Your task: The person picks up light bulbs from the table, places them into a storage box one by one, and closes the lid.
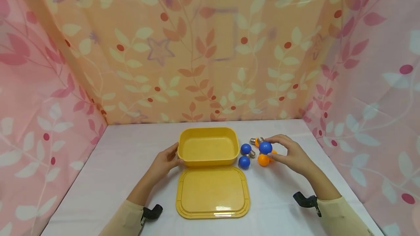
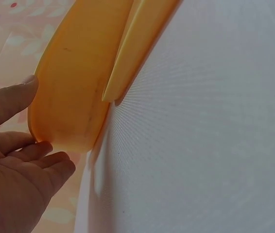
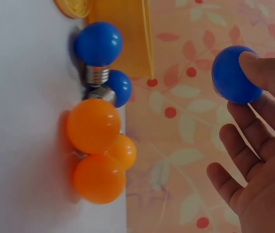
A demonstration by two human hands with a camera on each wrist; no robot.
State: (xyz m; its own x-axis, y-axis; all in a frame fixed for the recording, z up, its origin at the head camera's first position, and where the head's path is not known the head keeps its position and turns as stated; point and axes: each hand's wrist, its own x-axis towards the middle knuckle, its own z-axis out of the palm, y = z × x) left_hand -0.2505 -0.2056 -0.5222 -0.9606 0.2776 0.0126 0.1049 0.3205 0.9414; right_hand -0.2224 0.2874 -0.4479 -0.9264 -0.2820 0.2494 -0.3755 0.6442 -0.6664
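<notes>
A yellow plastic box (image 1: 208, 163) stands open in the middle of the white table. My left hand (image 1: 165, 159) rests against its left end, thumb by the near corner and fingers loosely bent at the side. In the left wrist view the fingertips touch the box wall (image 2: 72, 82). My right hand (image 1: 292, 153) pinches a blue light bulb (image 1: 265, 148) between thumb and fingers, above the other bulbs. In the right wrist view this blue bulb (image 3: 234, 75) is held apart from the pile. Two blue bulbs (image 1: 244, 162) and several orange bulbs (image 1: 263, 160) lie right of the box.
A yellow lid (image 1: 213, 192) lies flat on the table in front of the box. White cloth covers the table (image 1: 131, 137). Patterned curtains (image 1: 197, 65) hang behind and on both sides. Each wrist wears a small black camera mount (image 1: 152, 212).
</notes>
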